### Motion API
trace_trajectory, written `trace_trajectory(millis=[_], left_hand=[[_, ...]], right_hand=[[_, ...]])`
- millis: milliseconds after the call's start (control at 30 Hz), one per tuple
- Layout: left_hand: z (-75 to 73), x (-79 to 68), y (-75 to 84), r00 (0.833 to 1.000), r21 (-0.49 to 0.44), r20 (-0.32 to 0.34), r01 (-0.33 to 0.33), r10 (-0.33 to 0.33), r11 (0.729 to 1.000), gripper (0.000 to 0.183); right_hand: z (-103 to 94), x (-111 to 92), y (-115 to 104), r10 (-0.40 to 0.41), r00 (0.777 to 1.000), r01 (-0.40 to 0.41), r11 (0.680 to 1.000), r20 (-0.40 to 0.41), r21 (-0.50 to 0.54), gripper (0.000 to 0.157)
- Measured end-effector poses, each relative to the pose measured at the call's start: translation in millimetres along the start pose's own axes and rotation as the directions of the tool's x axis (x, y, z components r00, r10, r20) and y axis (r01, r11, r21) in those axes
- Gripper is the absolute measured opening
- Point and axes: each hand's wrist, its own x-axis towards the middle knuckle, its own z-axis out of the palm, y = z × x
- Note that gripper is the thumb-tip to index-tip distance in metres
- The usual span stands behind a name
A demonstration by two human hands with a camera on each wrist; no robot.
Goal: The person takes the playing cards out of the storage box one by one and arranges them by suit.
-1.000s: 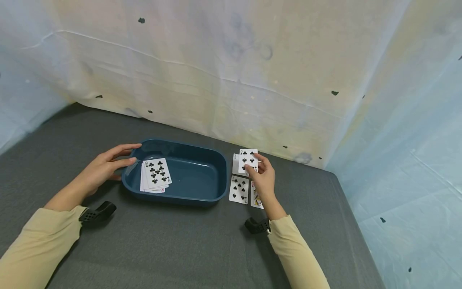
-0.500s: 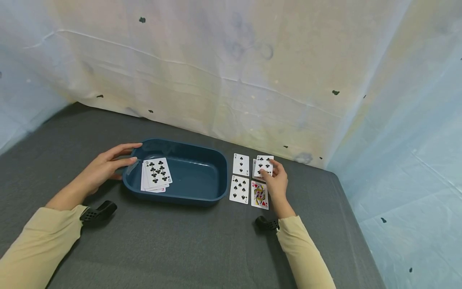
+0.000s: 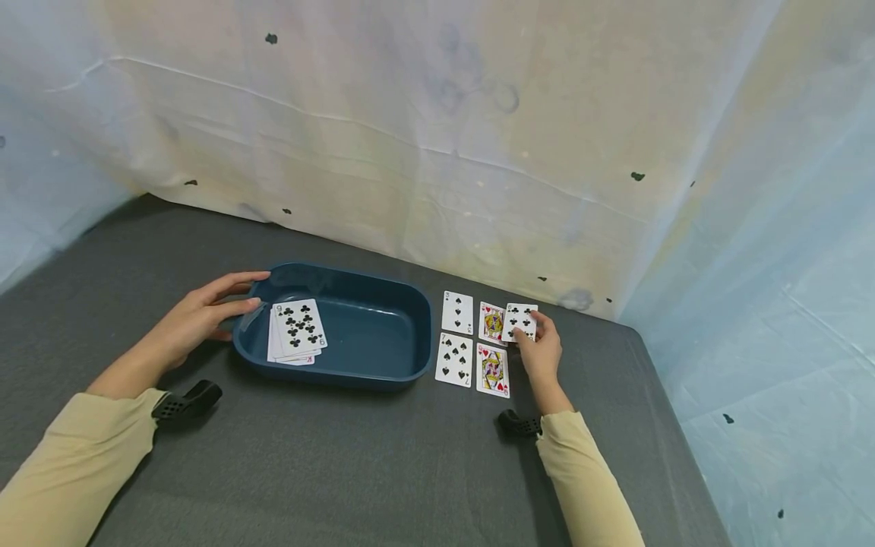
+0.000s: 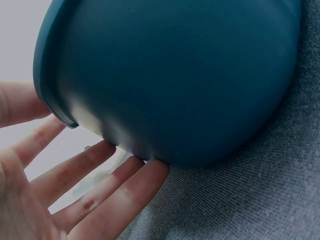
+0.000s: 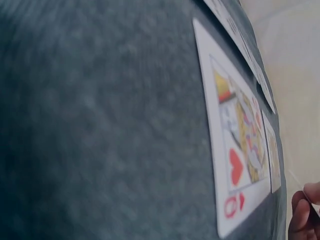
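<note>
My right hand (image 3: 542, 351) pinches a six of clubs (image 3: 519, 322) between thumb and fingers, at the right end of the far row of cards. The card overlaps the edge of a red face card of hearts (image 3: 490, 322) beside it. Below lies a queen of hearts (image 3: 493, 371), also large in the right wrist view, where only fingertips (image 5: 302, 212) show at the edge. My left hand (image 3: 194, 319) grips the left end of a dark blue tray (image 3: 355, 374), thumb at its rim and fingers against the outer wall. A nine of clubs (image 3: 298, 327) tops a small pile inside.
A three of spades (image 3: 457, 312) and a seven of spades (image 3: 454, 359) lie face up between the tray and the face cards. Behind the dark grey cloth surface (image 3: 383, 471) hangs a pale patterned curtain (image 3: 437, 152).
My right hand has carried the six of clubs rightward, from over the three of spades to beyond the far face card, uncovering most of that card. The left hand stays on the tray.
</note>
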Motion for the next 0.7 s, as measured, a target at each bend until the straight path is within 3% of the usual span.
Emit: trace_trajectory(millis=[233, 400, 700], left_hand=[[0.3, -0.6, 1.6, 1.0, -0.001, -0.001, 0.003, -0.003, 1.0, 0.065], [0.6, -1.0, 1.5, 1.0, -0.012, -0.005, -0.007, 0.007, 1.0, 0.065], [1.0, -0.2, -0.5, 1.0, -0.013, -0.003, -0.004, 0.004, 1.0, 0.064]], right_hand=[[-6.1, 3, 3, 0.029, 1.0, -0.029, 0.995, -0.006, -0.091, 0.049], [-11.4, 8, 9, 0.023, 0.999, -0.014, 0.982, 0.046, -0.186, 0.049], [-18.3, 11, 9, -0.014, 0.983, 0.092, 0.897, 0.181, -0.431, 0.044]])
